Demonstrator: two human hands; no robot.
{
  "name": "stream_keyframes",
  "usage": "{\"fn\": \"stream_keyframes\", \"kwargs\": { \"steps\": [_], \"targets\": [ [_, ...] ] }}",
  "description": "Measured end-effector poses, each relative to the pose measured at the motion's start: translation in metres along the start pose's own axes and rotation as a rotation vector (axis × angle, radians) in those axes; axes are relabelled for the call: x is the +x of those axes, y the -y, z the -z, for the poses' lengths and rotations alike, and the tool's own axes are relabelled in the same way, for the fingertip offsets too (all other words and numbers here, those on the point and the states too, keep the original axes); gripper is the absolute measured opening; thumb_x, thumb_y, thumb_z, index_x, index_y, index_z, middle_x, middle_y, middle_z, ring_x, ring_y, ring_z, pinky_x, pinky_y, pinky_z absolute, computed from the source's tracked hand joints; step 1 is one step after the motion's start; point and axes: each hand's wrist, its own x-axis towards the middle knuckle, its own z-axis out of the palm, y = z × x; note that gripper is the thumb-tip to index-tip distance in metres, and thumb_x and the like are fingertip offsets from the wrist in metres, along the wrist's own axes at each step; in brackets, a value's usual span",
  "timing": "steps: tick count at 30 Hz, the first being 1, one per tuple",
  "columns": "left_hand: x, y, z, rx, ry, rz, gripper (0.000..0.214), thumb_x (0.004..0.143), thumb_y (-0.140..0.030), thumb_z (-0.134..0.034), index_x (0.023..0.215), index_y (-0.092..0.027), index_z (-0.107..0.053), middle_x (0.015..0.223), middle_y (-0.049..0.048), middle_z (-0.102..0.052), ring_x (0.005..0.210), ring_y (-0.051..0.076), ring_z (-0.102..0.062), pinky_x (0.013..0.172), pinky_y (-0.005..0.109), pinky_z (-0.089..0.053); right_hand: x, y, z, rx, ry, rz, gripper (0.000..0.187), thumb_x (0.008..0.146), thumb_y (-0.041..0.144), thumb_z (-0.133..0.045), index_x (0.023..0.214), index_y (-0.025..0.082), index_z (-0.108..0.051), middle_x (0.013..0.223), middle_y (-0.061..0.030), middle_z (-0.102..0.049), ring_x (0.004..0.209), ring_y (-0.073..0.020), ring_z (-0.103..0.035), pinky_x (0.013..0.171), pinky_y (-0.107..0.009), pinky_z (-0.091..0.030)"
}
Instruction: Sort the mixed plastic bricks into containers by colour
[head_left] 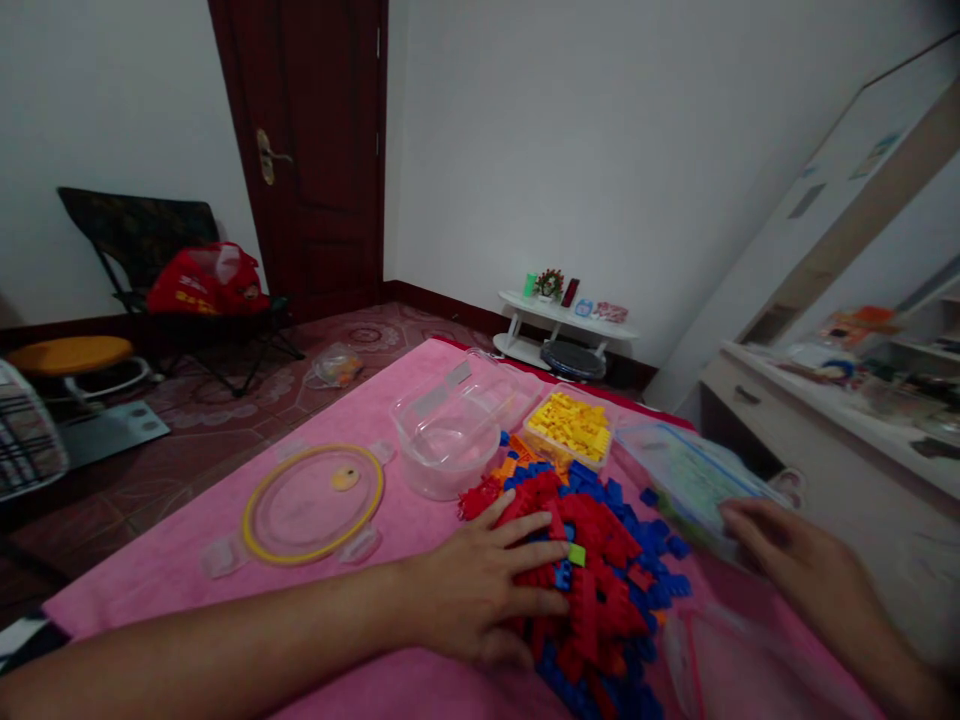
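Note:
My left hand point(487, 580) lies with fingers spread on a heap of red building blocks point(600, 600) mixed with blue building blocks point(671, 545). One light-green block point(576, 554) shows beside its fingertips. Over at the right, my right hand point(802, 570) is somewhat blurred, its fingers drawn together at the edge of a clear zip bag point(697, 475) holding green pieces. Whatever sits between those fingers is hidden. Yellow blocks point(570, 425) fill a clear square box behind the heap, and some orange blocks point(517, 460) lie in front of it.
Left of the heap stands a clear plastic tub point(442, 470); a round lid with a yellow ring point(251, 515) lies on the pink cloth point(187, 600). Another clear bag with a red strip point(739, 665) is at front right. A white cabinet point(757, 395) flanks the table.

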Motion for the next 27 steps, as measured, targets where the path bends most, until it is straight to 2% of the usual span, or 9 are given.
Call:
{"fn": "stream_keyframes", "kwargs": {
  "steps": [3,7,11,15,18,21,24,26,27],
  "targets": [
    [0.005,0.001,0.004,-0.026,0.008,0.011,0.057,0.083,-0.053,-0.049,0.135,-0.028,-0.044,0.149,0.0072,-0.030,0.139,0.033,-0.017,0.109,0.060,-0.013,0.018,0.050,-0.032,-0.017,0.113,0.256,0.031,0.081,0.043,-0.044,0.093,0.024,-0.065,0.097,-0.0080,-0.068,0.087,-0.0260,-0.064,0.077,-0.039,-0.050],
    [-0.001,-0.007,0.019,-0.053,0.055,0.033,0.062,0.082,-0.057,-0.049,0.136,-0.027,-0.042,0.152,0.0063,-0.024,0.140,0.035,-0.013,0.109,0.060,-0.015,0.045,0.081,-0.073,-0.171,0.164,0.447,0.035,0.082,0.029,-0.045,0.109,0.015,-0.062,0.113,-0.0121,-0.063,0.104,-0.0255,-0.057,0.088,-0.039,-0.044],
    [-0.023,-0.022,0.047,-0.032,0.064,0.037,0.050,0.086,-0.046,-0.048,0.132,-0.026,-0.048,0.148,0.0034,-0.033,0.139,0.029,-0.022,0.111,0.050,-0.024,0.065,0.093,-0.096,-0.316,0.261,0.494,0.026,0.078,0.022,-0.049,0.095,0.016,-0.068,0.093,-0.0111,-0.067,0.093,-0.0245,-0.058,0.082,-0.035,-0.044],
    [-0.061,-0.018,0.068,-0.033,0.019,0.175,0.035,0.089,-0.034,-0.048,0.122,-0.025,-0.056,0.129,0.0051,-0.056,0.121,0.020,-0.049,0.104,0.035,-0.039,0.074,0.094,-0.102,-0.323,0.385,0.439,0.024,0.078,0.021,-0.046,0.084,0.018,-0.069,0.085,-0.0082,-0.069,0.081,-0.0218,-0.062,0.071,-0.030,-0.044],
    [-0.102,0.005,0.077,-0.005,-0.076,0.366,0.027,0.090,-0.023,-0.045,0.111,-0.024,-0.061,0.107,0.0025,-0.066,0.099,0.013,-0.061,0.091,0.024,-0.046,0.071,0.091,-0.094,-0.263,0.379,0.403,0.026,0.078,0.022,-0.047,0.091,0.019,-0.069,0.090,-0.0073,-0.070,0.084,-0.0211,-0.063,0.073,-0.030,-0.046],
    [-0.147,0.035,0.080,0.180,-0.145,0.659,0.030,0.092,-0.028,-0.040,0.112,-0.021,-0.061,0.115,0.0011,-0.062,0.108,0.017,-0.056,0.095,0.028,-0.044,0.058,0.084,-0.069,-0.203,0.254,0.403,0.030,0.080,0.026,-0.046,0.099,0.018,-0.068,0.101,-0.0077,-0.069,0.094,-0.0222,-0.062,0.083,-0.032,-0.045],
    [-0.186,0.063,0.073,0.260,-0.047,0.987,0.056,0.086,-0.047,-0.047,0.132,-0.015,-0.044,0.140,0.0075,-0.042,0.127,0.030,-0.040,0.105,0.043,-0.033,0.039,0.066,-0.034,-0.202,0.144,0.377,0.033,0.082,0.033,-0.045,0.102,0.019,-0.067,0.105,-0.0070,-0.068,0.096,-0.0229,-0.061,0.084,-0.033,-0.046],
    [-0.206,0.079,0.064,0.242,-0.017,1.098,0.066,0.082,-0.057,-0.046,0.132,-0.014,-0.041,0.138,0.0069,-0.043,0.124,0.030,-0.043,0.104,0.044,-0.034,0.026,0.045,-0.010,-0.237,0.074,0.322,0.033,0.083,0.035,-0.045,0.102,0.020,-0.066,0.104,-0.0073,-0.067,0.095,-0.0234,-0.061,0.083,-0.034,-0.046],
    [-0.215,0.086,0.059,0.213,0.017,1.096,0.068,0.083,-0.060,-0.040,0.134,-0.014,-0.037,0.135,0.0037,-0.046,0.120,0.029,-0.046,0.101,0.041,-0.037,0.021,0.032,0.000,-0.265,0.027,0.293,0.033,0.083,0.036,-0.045,0.101,0.019,-0.066,0.104,-0.0078,-0.067,0.096,-0.0240,-0.060,0.084,-0.035,-0.045]
  ]
}}
